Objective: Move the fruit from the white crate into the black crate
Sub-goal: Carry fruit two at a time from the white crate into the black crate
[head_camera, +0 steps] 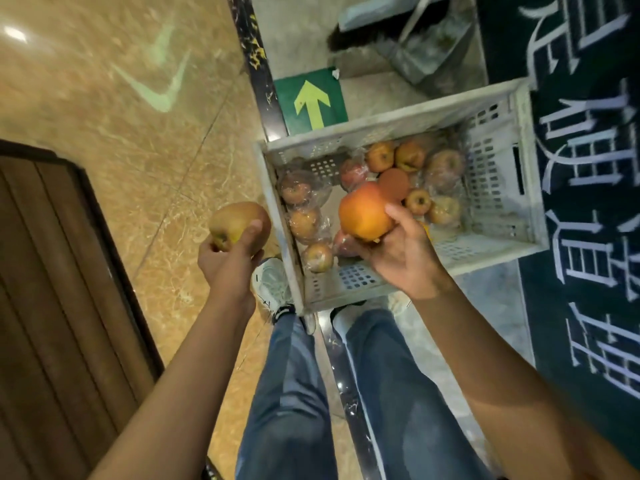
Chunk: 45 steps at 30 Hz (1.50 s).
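The white crate (388, 124) stands on the floor in front of my feet and holds several apples (410, 155), some wrapped in clear plastic. My right hand (398, 251) grips an orange-red fruit (363, 211) above the crate's near side. My left hand (230, 258) holds a yellow-brown apple (239, 225) over the tan floor, just left of the crate. No black crate is in view.
A green floor sign with a yellow arrow (311, 100) lies beyond the crate. A dark mat with white characters (588, 168) runs along the right. A dustpan and brush (408, 39) stand at the top. A brown wooden panel (52, 271) fills the left.
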Available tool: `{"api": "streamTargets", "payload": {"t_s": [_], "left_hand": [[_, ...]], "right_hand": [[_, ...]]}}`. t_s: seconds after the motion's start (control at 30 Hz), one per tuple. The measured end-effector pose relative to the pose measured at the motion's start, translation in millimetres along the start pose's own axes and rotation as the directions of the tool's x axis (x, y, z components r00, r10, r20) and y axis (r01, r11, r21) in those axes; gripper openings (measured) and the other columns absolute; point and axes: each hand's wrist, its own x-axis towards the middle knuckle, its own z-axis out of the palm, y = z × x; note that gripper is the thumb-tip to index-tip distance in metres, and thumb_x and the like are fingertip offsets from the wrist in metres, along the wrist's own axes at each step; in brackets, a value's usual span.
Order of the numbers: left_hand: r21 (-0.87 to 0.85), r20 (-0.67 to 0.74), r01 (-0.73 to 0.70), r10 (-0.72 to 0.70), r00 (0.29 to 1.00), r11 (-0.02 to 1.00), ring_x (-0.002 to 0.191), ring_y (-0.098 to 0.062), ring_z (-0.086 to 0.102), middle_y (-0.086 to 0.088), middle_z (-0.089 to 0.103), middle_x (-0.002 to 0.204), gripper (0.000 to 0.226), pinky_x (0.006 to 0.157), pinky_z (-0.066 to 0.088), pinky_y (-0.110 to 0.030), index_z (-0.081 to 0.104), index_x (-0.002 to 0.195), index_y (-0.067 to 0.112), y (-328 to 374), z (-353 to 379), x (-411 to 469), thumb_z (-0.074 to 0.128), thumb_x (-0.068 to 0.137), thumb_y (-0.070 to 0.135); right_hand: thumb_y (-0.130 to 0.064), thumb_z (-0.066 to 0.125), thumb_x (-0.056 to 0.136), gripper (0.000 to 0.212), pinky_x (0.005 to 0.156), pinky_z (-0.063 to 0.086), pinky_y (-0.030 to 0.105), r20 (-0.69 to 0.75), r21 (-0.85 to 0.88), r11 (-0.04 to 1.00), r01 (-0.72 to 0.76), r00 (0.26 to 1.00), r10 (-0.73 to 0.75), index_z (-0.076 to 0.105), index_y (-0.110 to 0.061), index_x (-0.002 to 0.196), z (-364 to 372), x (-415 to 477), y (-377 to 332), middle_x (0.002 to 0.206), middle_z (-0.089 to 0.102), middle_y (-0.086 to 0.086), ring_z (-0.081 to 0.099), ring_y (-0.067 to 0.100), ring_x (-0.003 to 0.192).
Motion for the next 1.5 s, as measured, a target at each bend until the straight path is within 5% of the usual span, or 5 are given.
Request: {"api": "streamTargets", "payload": {"t_s": [0.27,0.6,1.13,1.3,1.5], "left_hand": [[0.007,0.031,-0.006,0.006,1.000,1.000,0.098,-0.017,0.057,-0.015,0.045,0.136,0.069,0.063,0.056,-0.020,0.041,0.135,0.003,6.7,-13.1,-29.6,0.076,0.077,0.015],[0.027,0.010,0.018,-0.018,1.000,0.999,0.114,-0.025,0.054,-0.014,0.038,0.139,0.074,0.068,0.055,-0.023,0.035,0.137,0.004,3.1,-21.0,-36.2,0.076,0.077,0.016],[0.006,0.044,-0.003,0.003,0.999,1.000,0.108,-0.025,0.057,-0.017,0.044,0.135,0.069,0.067,0.056,-0.023,0.038,0.133,0.002,2.9,2.1,-51.6,0.075,0.077,0.014],[0.011,0.053,-0.007,0.006,0.999,1.000,0.106,-0.023,0.057,-0.017,0.045,0.134,0.069,0.074,0.055,-0.027,0.036,0.134,0.002,1.4,6.7,-61.2,0.074,0.078,0.013],[0.010,0.052,-0.006,0.005,0.999,1.000,0.108,-0.024,0.057,-0.017,0.045,0.133,0.069,0.075,0.055,-0.028,0.037,0.135,0.003,-2.7,10.9,-68.4,0.074,0.078,0.012]], "right_hand": [[-0.030,0.095,0.027,0.110,0.059,0.060,0.036,0.056,0.145,0.974,-0.174,0.984,0.167,0.048,-0.010,0.125,20.5,-32.6,-10.3,0.124,0.052,0.024,0.066,0.039,0.090],[-0.061,0.066,0.068,0.082,0.051,0.058,0.031,0.175,0.503,0.813,-0.294,0.955,0.238,0.044,0.004,0.114,29.2,-55.9,-7.6,0.099,0.059,0.031,0.068,0.037,0.068],[-0.044,0.083,0.059,0.073,0.082,0.054,0.037,0.552,-0.270,0.963,-0.005,0.819,0.159,0.056,-0.031,0.125,7.3,-71.1,-31.9,0.117,0.061,0.002,0.062,0.020,0.105],[-0.034,0.089,0.044,0.076,0.087,0.054,0.032,0.264,-0.717,0.633,0.292,0.954,-0.142,0.057,-0.039,0.113,9.5,-76.5,-26.8,0.119,0.051,-0.010,0.055,0.017,0.113],[-0.025,0.088,0.056,0.091,0.095,0.037,0.021,0.299,-0.914,0.081,0.398,0.795,-0.528,0.039,-0.035,0.132,-0.6,-84.0,-15.5,0.119,0.035,-0.016,0.039,0.000,0.112]]}}
